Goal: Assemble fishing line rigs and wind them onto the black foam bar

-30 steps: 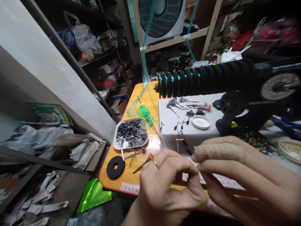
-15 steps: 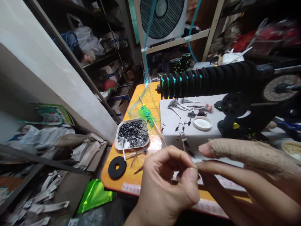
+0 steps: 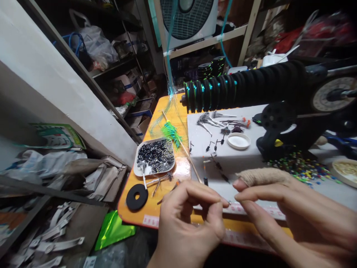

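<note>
My left hand (image 3: 192, 221) is closed in a pinch, with a tiny shiny piece just showing at its fingertips, too small to name. Close to its right, my right hand (image 3: 287, 208) holds its thumb and a finger together; anything between them is hidden. A beige wrap (image 3: 263, 176) covers another finger of that hand, stretched out above. Behind the hands, small dark tackle-like pieces (image 3: 219, 163) lie on a white sheet (image 3: 231, 197). A thin wooden stick (image 3: 189, 160) with green and blue strands (image 3: 171, 134) lies left of them.
A white tray (image 3: 135, 167) of small dark tubes and a black foam ring (image 3: 137, 197) are at the left. Black ridged rolls on a shaft (image 3: 237, 87) reach across the back. Loose coloured beads (image 3: 301, 165) and a white round dish (image 3: 238, 141) lie beneath.
My hands have drawn apart slightly; their fingertips met before and a small gap now separates them. My right hand has lowered, uncovering the beads. The whole view has shifted slightly.
</note>
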The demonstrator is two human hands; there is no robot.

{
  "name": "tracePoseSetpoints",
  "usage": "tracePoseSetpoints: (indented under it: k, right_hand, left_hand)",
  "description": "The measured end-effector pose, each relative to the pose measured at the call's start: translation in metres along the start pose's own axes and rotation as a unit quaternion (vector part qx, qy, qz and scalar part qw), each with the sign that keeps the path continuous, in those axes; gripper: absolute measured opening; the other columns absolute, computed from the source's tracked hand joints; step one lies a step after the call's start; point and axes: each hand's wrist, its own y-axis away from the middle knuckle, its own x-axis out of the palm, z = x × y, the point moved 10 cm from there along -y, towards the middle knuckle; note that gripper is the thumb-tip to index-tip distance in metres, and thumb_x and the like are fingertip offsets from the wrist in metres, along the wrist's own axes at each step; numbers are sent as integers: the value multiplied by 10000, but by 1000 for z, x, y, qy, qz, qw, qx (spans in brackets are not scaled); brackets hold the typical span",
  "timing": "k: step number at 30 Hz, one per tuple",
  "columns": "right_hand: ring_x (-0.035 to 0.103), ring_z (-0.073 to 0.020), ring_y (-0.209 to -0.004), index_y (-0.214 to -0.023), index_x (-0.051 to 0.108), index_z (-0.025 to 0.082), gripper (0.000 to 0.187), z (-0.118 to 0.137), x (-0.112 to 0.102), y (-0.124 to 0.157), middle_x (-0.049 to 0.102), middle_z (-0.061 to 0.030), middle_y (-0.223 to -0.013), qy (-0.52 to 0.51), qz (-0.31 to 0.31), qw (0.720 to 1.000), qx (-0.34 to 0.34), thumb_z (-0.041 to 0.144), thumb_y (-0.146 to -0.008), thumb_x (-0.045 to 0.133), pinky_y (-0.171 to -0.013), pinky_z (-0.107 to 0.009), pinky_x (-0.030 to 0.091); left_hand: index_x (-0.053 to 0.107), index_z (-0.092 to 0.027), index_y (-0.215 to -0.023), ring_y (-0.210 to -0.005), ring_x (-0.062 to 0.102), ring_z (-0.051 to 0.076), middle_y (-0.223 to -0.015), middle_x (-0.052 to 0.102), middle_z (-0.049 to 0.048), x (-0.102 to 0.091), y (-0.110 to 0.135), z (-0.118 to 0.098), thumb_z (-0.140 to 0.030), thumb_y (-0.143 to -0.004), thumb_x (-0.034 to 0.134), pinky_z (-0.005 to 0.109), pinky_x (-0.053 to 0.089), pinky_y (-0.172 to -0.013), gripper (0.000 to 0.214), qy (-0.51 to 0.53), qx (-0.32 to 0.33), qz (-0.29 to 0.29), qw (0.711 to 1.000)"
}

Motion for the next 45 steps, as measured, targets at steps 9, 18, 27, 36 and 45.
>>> tracePoseSetpoints:
  k: [9, 18, 27, 36, 45]
  right_hand:
    - [770, -231, -952, -985, 703, 280, 91, 1, 5, 12, 726, -56, -1012, -7, 10, 999, 50, 371, -996, 709, -687, -240, 651]
    - [746, -96, -1001, -1036, 592, 331, 90, -9, 22, 14, 654, 8, -1102, -36, 114, 992, 28, 252, -1077, 580, -756, -59, 589]
    - [743, -78, -957, -1029, 634, 349, 140, -2, 30, 9, 680, 21, -1096, -108, 132, 984, 55, 233, -1071, 568, -758, -60, 594]
    - [711, -72, -835, -883, 575, 285, 204, 9, 26, 2, 653, 33, -927, -39, 129, 991, -12, 175, -1054, 586, -704, -105, 560]
    - [772, -93, -928, -1264, 664, 384, 319, 8, 22, 7, 705, 31, -1118, -75, 137, 987, -32, 158, -1038, 643, -786, -109, 619]
  left_hand:
    - [760, -139, -905, -606, 732, 106, -707, 764, 28, 24, -2, -56, 24, -789, 756, 126, 603, -628, 201, -254, 248, 94, 930]
    - [821, -150, -922, -725, 811, 140, -800, 825, 54, 9, -2, -40, -44, -873, 816, 147, 659, -710, 117, -116, 205, 13, 972]
    - [894, -291, -906, -562, 656, -21, -912, 661, -44, 11, 5, 15, -187, -914, 855, 52, 585, -601, 112, 167, -31, 13, 985]
    - [884, -304, -959, -571, 718, -4, -1049, 778, -26, 24, 10, 24, -161, -968, 789, 78, 614, -608, 172, 236, -73, 60, 967]
    - [886, -277, -894, -585, 749, 10, -853, 723, -67, 26, 3, 27, -188, -904, 872, 25, 582, -571, 91, 291, -114, 53, 948]
